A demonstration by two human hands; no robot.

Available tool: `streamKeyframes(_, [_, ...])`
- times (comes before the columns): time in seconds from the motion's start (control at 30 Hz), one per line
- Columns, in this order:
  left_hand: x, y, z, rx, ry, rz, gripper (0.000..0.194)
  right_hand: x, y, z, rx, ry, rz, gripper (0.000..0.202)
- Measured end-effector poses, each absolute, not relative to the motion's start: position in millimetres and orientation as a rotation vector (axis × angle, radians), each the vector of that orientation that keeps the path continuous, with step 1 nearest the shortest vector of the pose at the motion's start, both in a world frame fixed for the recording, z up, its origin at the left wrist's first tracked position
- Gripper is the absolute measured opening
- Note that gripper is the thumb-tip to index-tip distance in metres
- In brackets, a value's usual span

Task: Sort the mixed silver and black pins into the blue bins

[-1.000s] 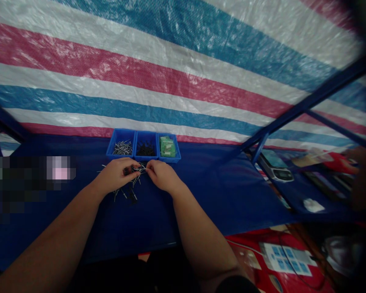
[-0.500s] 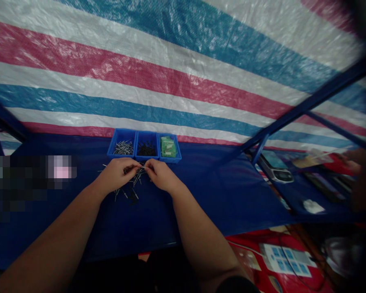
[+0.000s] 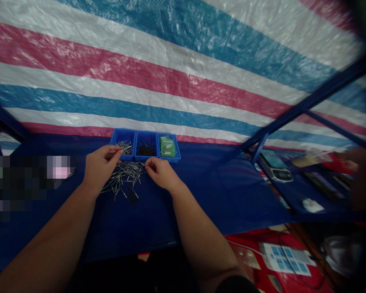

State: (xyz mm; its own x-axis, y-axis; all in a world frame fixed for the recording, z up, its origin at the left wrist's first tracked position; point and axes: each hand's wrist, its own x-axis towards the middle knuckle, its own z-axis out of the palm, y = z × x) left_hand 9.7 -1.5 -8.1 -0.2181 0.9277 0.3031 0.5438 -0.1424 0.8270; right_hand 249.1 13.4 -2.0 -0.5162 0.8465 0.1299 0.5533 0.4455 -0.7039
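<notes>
My left hand [image 3: 101,167] hovers at the front edge of the left blue bin [image 3: 112,142], thumb and fingers pinched together. What it pinches, if anything, is too small to make out. The bin holds thin silver metal pins [image 3: 125,147], possibly rivets. My right hand [image 3: 162,173] is closed in a pinch at the right end of a loose pile of similar silver pins [image 3: 126,173] on the blue table. Whether a pin is between its fingertips is unclear. A few small black pieces [image 3: 131,197] lie at the pile's near side.
A middle blue bin [image 3: 146,157] holds small black parts; the right blue bin [image 3: 179,156] holds a green bag with pale pieces [image 3: 167,146]. A striped tarp [image 3: 171,81] hangs behind. Right are a blue frame bar [image 3: 271,130], a scale [image 3: 280,173] and another person's blurred arm [image 3: 364,179].
My hands were together over the pile and are now apart. My left hand has moved left and away to the left bin, uncovering the pins; my right hand has barely moved.
</notes>
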Motion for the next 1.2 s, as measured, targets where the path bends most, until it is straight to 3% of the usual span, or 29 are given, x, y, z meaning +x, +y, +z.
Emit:
streamKeyframes(0.2, [4,0,-7,1.706,1.891,1.271,0.033,249,15,-4,-1.164,-2.211,0.837,0.011])
streamKeyframes(0.7, [24,-6,-5,2.251,1.221,0.789,0.028,246,13,-6,-1.069,-1.990,1.151,0.014])
streamKeyframes(0.87, [20,-5,-4,2.179,1.404,0.966,0.029,254,17,-7,-1.165,-1.915,1.033,0.024])
streamKeyframes(1.0, [13,-4,-5,1.976,1.751,1.167,0.031,265,22,-2,-1.402,-2.156,0.798,0.016])
streamKeyframes(1.2, [4,-1,-6,1.831,1.959,1.186,0.032,265,21,-2,-1.580,-2.370,0.671,0.025])
